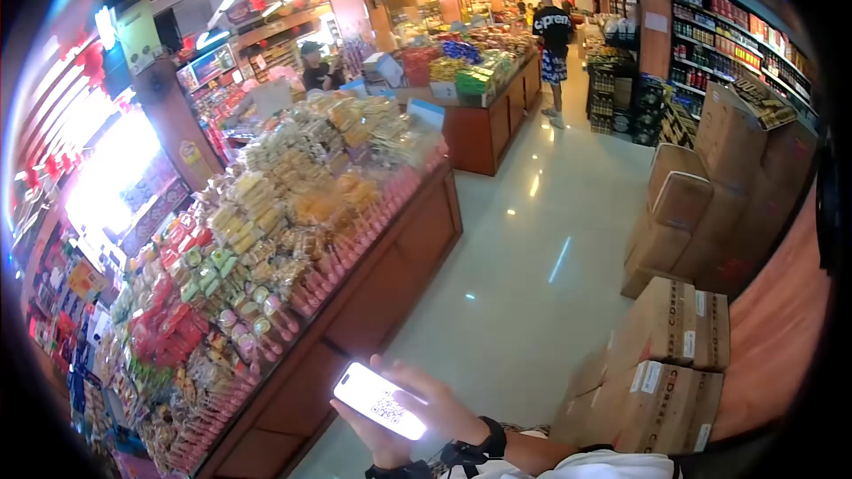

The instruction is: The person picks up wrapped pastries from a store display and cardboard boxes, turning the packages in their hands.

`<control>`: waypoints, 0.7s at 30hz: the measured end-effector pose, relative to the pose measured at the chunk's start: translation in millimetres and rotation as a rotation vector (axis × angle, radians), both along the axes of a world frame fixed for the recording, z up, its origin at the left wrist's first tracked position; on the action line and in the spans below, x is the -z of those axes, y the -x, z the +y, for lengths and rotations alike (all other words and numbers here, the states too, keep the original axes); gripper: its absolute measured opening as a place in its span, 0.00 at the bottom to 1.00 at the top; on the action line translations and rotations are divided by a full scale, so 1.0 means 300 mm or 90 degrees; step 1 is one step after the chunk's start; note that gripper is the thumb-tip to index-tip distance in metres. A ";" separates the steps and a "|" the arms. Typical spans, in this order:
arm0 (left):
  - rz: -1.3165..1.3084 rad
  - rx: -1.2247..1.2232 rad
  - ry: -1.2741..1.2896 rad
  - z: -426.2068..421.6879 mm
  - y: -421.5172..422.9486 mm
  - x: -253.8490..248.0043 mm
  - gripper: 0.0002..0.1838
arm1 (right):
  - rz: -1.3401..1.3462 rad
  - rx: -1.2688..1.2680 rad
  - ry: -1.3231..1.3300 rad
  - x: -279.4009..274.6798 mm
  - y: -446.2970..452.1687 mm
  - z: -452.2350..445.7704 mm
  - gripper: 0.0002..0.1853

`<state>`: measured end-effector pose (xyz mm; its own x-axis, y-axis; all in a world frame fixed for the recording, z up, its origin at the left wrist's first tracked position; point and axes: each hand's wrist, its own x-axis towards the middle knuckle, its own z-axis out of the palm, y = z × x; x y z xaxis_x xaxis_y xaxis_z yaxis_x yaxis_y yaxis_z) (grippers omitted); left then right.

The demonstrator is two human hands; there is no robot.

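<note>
A smartphone [366, 390] with a bright white screen showing a QR code is tilted in front of me, low in the view. My left hand [374, 441] grips it from below, its thumb at the near edge. Beside the phone's far edge is my right hand [437, 404], fingers stretched along and partly over the screen. Those fingers are slightly blurred, and whether they touch the glass is unclear. Dark bands circle both wrists. Just left of the phone stands a wooden display counter [377, 302] heaped with wrapped snacks [257, 222].
Stacked cardboard boxes [670, 399] line the right side, with taller cartons [723, 186] behind. A glossy tiled aisle [519, 248] runs forward to a person in a black shirt [555, 31]. Another person [317, 66] is behind the counters. Bottle shelves [728, 44] stand far right.
</note>
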<state>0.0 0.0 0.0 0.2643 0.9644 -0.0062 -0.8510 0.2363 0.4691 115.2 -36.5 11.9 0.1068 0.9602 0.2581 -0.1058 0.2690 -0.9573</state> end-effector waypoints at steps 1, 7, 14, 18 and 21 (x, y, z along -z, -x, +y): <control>0.024 -0.005 -0.010 -0.014 0.012 -0.018 0.44 | 0.000 0.004 -0.009 0.006 0.015 -0.006 0.23; 0.144 -0.033 0.051 -0.049 0.052 0.095 0.47 | 0.068 -0.133 0.103 0.138 -0.027 -0.020 0.22; 0.453 0.044 0.109 -0.057 0.369 0.424 0.36 | -0.054 -0.187 0.052 0.414 0.019 0.005 0.20; 0.687 0.190 0.254 -0.123 0.425 0.324 0.43 | -0.322 -0.156 0.115 0.505 -0.158 -0.025 0.18; 0.706 0.216 0.243 -0.122 0.366 0.276 0.42 | -0.521 -0.214 0.206 0.637 -0.298 -0.101 0.20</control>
<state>-109.9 -36.7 -82.8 0.1735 0.7346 -0.6560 0.0982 0.6498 0.7537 204.5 -66.6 -179.1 -0.2856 0.9459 -0.1539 0.6085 0.0549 -0.7917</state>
